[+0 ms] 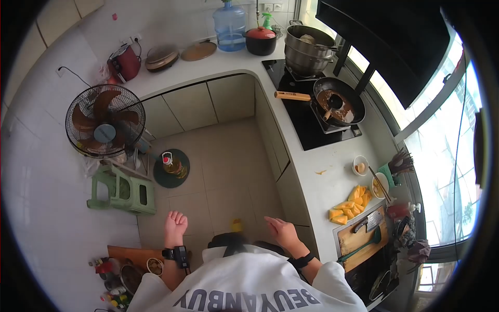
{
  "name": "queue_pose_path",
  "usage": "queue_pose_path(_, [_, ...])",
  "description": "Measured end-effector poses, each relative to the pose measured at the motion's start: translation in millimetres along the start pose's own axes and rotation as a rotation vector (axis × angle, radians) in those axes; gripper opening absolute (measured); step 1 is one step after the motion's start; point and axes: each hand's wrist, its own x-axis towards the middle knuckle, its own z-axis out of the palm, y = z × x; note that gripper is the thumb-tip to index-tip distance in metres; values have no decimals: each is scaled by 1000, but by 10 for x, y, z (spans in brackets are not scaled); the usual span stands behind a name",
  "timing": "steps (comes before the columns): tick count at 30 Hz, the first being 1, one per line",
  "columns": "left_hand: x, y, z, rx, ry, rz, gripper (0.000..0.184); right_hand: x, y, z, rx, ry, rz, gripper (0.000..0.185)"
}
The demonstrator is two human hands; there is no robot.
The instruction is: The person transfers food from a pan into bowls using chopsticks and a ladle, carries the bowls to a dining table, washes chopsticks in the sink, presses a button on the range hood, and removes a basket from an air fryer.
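Note:
My left hand [175, 222] is curled closed over the floor, with nothing visible in it. My right hand [280, 230] is held out with fingers stretched, close to the counter's front edge and touching nothing. On the counter to the right lie orange pumpkin-like chunks [349, 206]. Beside them a wooden cutting board [370, 248] carries a cleaver [373, 220] and a dark green spatula [366, 245]. Farther off, a black frying pan [358, 99] with brown sauce stands on the black cooktop [301, 120], a dark-headed ladle [335, 101] resting inside.
A steamer pot [307, 54] stands behind the pan. Two small bowls, one white bowl [359, 165] nearer the pan, sit by the window. To the left are a fan [105, 122], green stool [122, 192] and oil bottle [171, 164] on a round mat.

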Motion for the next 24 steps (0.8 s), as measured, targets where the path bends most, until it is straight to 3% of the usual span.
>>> queue_pose_path(1, [161, 26, 96, 41, -107, -36, 23, 106, -33, -11, -7, 7, 9, 15])
queue_pose_path(4, [514, 4, 421, 76, -31, -106, 23, 314, -96, -183, -99, -65, 105, 28])
queue_pose_path(8, [684, -209, 792, 215, -22, -325, 22, 325, -37, -280, -176, 37, 294, 19])
queue_pose_path(11, [919, -312, 764, 357, 74, -449, 24, 355, 24, -163, -212, 62, 255, 13])
queue_pose_path(14, [1179, -425, 465, 439, 142, -284, 25, 492, -40, -102, -182, 41, 287, 7])
queue_pose_path(16, [1172, -412, 468, 460, 141, -275, 26, 688, -87, -195, -329, -49, 41, 9])
queue_pose_path(17, [1152, -400, 497, 446, 102, -266, 27, 831, -107, -290, -329, 12, -69, 12])
queue_pose_path(20, [1189, -317, 512, 398, 111, -296, 27, 1306, -295, -914, -522, 26, -154, 14])
queue_pose_path(24, [1334, -295, 876, 385, 199, -298, 37, 2076, -302, -1849, -656, 359, -371, 20])
